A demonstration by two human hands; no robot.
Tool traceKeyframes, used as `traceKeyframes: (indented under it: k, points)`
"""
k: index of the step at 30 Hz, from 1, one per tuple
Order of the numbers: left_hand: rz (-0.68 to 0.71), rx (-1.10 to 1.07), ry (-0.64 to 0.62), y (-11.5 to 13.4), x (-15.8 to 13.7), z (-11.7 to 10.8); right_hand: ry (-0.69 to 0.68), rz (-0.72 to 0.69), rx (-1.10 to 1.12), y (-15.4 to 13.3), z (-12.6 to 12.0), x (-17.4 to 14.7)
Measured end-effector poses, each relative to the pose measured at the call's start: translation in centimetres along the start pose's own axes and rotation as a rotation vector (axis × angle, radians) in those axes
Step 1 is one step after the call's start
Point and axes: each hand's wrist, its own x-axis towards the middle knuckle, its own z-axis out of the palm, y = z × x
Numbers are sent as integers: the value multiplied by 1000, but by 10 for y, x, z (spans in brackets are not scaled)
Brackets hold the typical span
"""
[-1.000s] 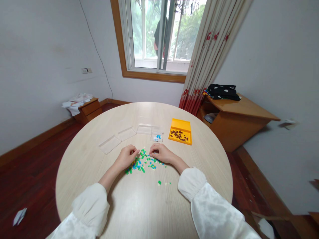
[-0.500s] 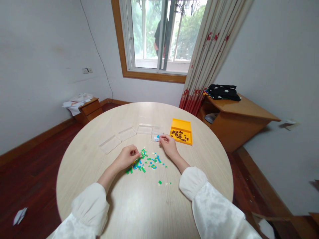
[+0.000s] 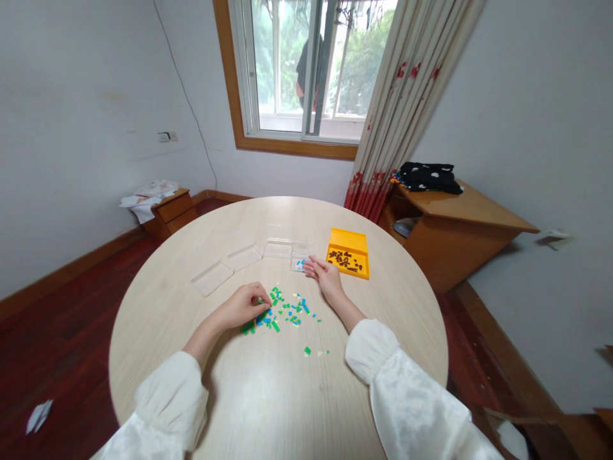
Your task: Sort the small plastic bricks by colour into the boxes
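Note:
Small flat green, blue, yellow and cream plastic pieces (image 3: 303, 306) lie scattered in the middle of a round table. At the left side of this pile is my left hand (image 3: 244, 305), its thumb and fingertips pinched together low over the pieces; whatever is between them is too small to make out. My right hand (image 3: 328, 281) hovers at the right end of a small clear box (image 3: 294, 267) holding a few blue pieces. Its fingers are stretched and apart, with nothing visible in them.
More clear trays (image 3: 212, 278) curve along the far left of the pile. A yellow open case (image 3: 348, 239) with dark brown pieces (image 3: 343, 259) stands on the right. A few stray pieces (image 3: 307, 351) lie nearer me on the round table (image 3: 268, 402). Through the window, a person (image 3: 302, 70) is partly visible.
My right hand has opened its fingers, and the blue piece at its fingertips is now out of them, by the clear box. My left hand has shifted slightly downward along the pile.

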Motion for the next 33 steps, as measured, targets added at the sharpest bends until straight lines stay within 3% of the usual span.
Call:
traceKeyframes:
  k: [6, 13, 26, 33]
  points:
    - [7, -2, -38, 5, -2, -4, 4, 26, 43, -2, 0, -1]
    - [-6, 83, -177, 10, -3, -8, -7, -5, 52, 2, 1, 0]
    - [-65, 115, -26, -3, 2, 6, -18, -44, 7, 2, 0, 0]
    - [-62, 148, -5, -6, 3, 7, -24, -52, -14, 0, 1, -2]
